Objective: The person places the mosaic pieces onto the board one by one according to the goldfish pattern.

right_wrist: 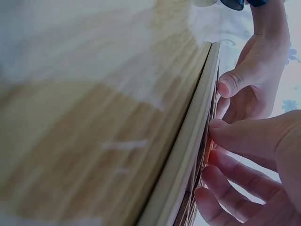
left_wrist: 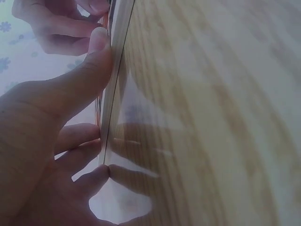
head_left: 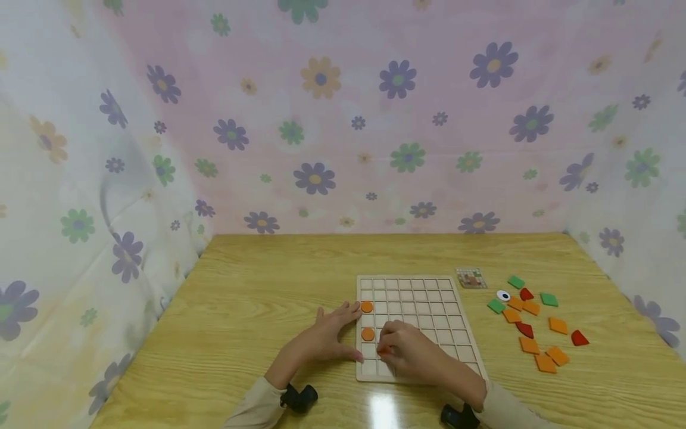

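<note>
A square wooden grid board (head_left: pixel 420 296) lies on the table. Two orange round pieces (head_left: pixel 367 334) sit in cells of its left column. My left hand (head_left: pixel 326 336) rests along the board's left edge, fingers spread and thumb at the lower left cells. Over the lower left part of the board, my right hand (head_left: pixel 414 353) pinches a small orange-red piece (head_left: pixel 383 351) between thumb and fingers. Most of that piece is hidden by the fingers. In the right wrist view, an orange sliver (right_wrist: pixel 208 149) shows between the thumb and fingertips, close to the board.
Right of the board lie scattered orange squares (head_left: pixel 558 325), several green pieces (head_left: pixel 549 299), red wedge pieces (head_left: pixel 579 338) and a white eye disc (head_left: pixel 503 295). A small patterned card (head_left: pixel 471 278) lies by the board's upper right corner. Flowered cloth (head_left: pixel 343 143) hangs behind the table.
</note>
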